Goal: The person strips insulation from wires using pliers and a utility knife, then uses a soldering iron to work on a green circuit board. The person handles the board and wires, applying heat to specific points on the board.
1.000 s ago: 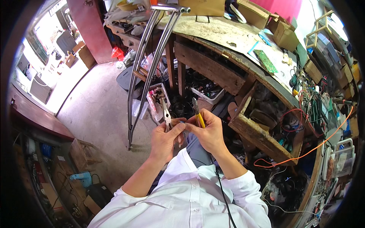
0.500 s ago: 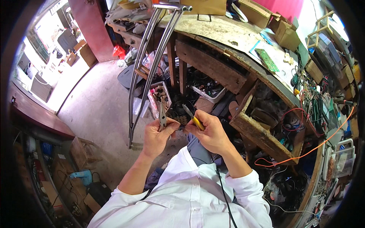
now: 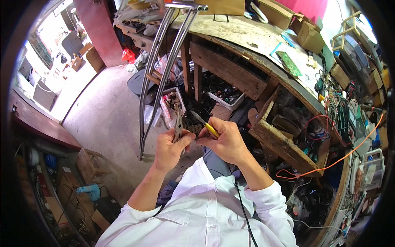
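My left hand (image 3: 168,151) is closed round long-nosed metal pliers (image 3: 178,125), whose jaws point up and forward. My right hand (image 3: 226,144) grips a tool with a yellow handle (image 3: 211,129) and a grey metal tip, tilted up toward the left. The fingertips of both hands are close together over my lap; anything small between them is too small to make out. Below them are my white shirt (image 3: 205,214) and grey trousers.
A chrome tubular frame (image 3: 155,61) stands ahead-left. The cluttered workbench (image 3: 230,26) holds cardboard boxes and a green board (image 3: 288,64), with an open drawer (image 3: 284,152) to the right. Tangled wires (image 3: 337,115) hang at the right. A wooden stool (image 3: 92,166) is at lower left.
Compared with a second ago, my left hand has moved slightly left, and the yellow tool has tipped from upright toward the left. Little differs from half a second ago.
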Tool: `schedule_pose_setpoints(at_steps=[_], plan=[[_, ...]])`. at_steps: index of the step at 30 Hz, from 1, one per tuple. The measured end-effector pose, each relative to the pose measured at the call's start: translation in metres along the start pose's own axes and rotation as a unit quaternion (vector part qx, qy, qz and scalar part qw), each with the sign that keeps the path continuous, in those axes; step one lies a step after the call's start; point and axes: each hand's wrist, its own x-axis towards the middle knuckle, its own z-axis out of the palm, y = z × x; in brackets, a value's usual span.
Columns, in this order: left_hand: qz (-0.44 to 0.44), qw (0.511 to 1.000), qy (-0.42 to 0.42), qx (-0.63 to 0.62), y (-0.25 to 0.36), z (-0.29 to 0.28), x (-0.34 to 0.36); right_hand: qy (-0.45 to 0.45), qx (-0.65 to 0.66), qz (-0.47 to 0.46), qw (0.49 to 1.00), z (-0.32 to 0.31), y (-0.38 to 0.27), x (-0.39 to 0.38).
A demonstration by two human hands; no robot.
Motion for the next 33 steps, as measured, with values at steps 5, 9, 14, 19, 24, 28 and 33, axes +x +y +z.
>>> schedule_pose_setpoints(at_steps=[5, 9, 14, 19, 24, 28, 33], plan=[[0.018, 1.0, 0.001, -0.025, -0.004, -0.004, 0.001, -0.043, 0.014, 0.009, 0.999, -0.001, 0.003, 0.001], [0.016, 1.0, -0.003, -0.023, -0.003, -0.005, 0.001, -0.065, 0.102, 0.031, 0.992, 0.001, 0.003, 0.002], [0.016, 0.999, 0.016, -0.024, 0.001, -0.004, 0.002, -0.057, 0.126, 0.065, 0.988, 0.003, 0.004, 0.003], [0.01, 0.999, 0.016, -0.03, 0.002, -0.005, 0.001, -0.02, 0.084, 0.067, 0.994, 0.005, 0.005, 0.003], [0.003, 0.998, -0.008, -0.064, 0.001, -0.007, 0.003, -0.008, 0.202, 0.073, 0.977, 0.007, 0.019, 0.004], [0.021, 0.997, 0.004, -0.077, -0.001, -0.004, 0.004, 0.004, 0.243, 0.081, 0.967, 0.011, 0.019, 0.003], [0.045, 0.998, 0.008, -0.05, -0.007, -0.006, 0.007, 0.0, 0.253, 0.087, 0.964, 0.013, 0.021, 0.003]])
